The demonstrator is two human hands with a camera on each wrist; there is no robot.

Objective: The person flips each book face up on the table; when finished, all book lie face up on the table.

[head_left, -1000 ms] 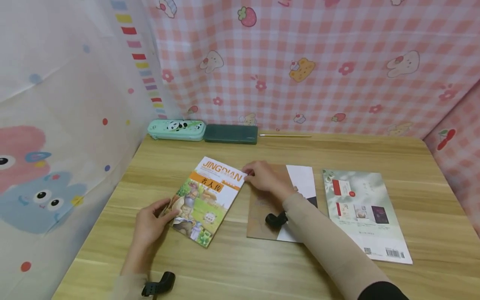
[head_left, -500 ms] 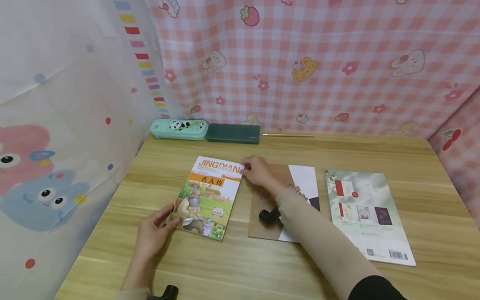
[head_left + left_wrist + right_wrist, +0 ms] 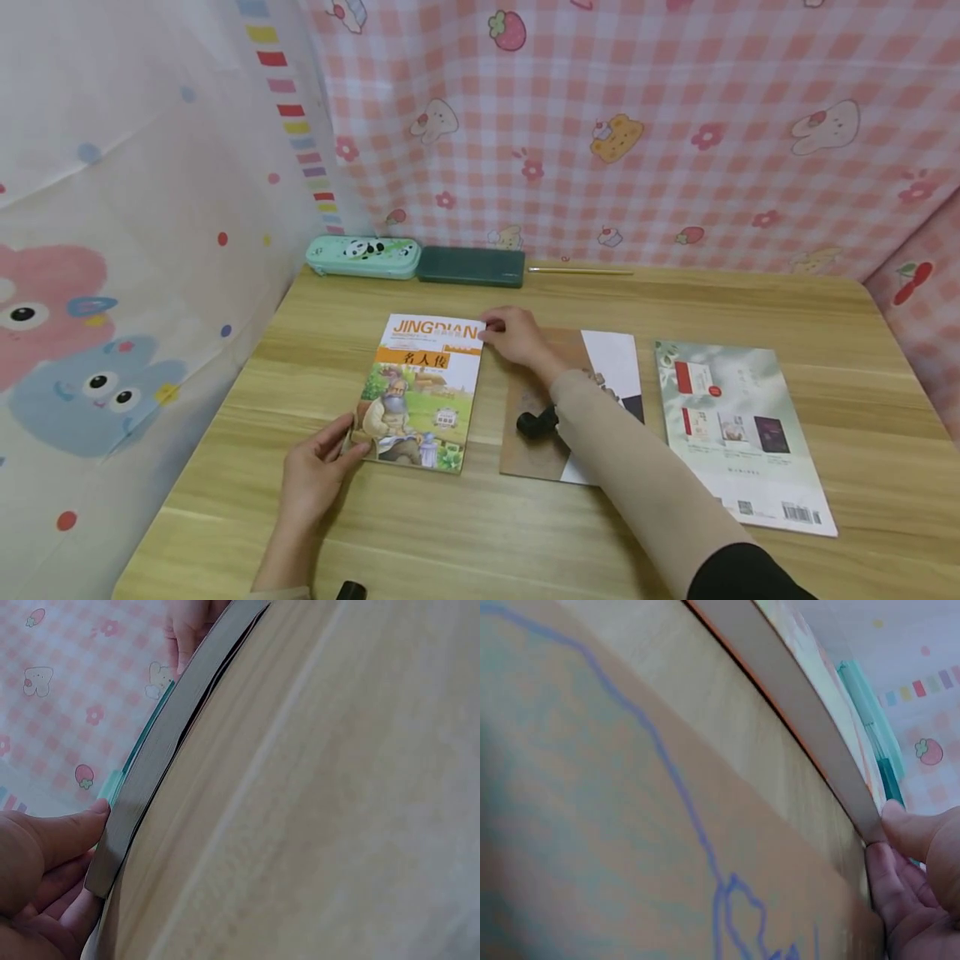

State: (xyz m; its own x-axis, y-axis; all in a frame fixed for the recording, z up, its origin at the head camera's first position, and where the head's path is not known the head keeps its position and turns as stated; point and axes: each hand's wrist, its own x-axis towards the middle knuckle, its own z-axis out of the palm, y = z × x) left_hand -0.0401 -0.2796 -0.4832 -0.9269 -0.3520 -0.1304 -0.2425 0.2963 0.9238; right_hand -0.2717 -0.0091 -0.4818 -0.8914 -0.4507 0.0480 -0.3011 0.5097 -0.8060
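A paperback book (image 3: 420, 396) with "JINGDIAN" across its orange, white and green cover lies face up at the table's left. My left hand (image 3: 318, 467) pinches its lower left corner, thumb above and fingers below, as the left wrist view shows with the page edges (image 3: 139, 799). At the upper right corner my right hand (image 3: 517, 337) grips the same book between thumb and fingers, seen also in the right wrist view beside the book's edge (image 3: 802, 697). Beneath my right forearm lies a brown and white booklet (image 3: 540, 450), partly hidden by the sleeve.
A pale green magazine (image 3: 742, 433) lies at the right on the wooden table (image 3: 420, 542). Along the back edge are a mint panda pencil case (image 3: 363, 257), a dark green case (image 3: 471, 267) and a thin pencil-like stick (image 3: 581, 271). Patterned curtains (image 3: 570, 125) stand behind.
The book has turned counterclockwise from a slant to nearly straight, both hands keeping hold of its corners. The view has shifted slightly, and the other things stay in place.
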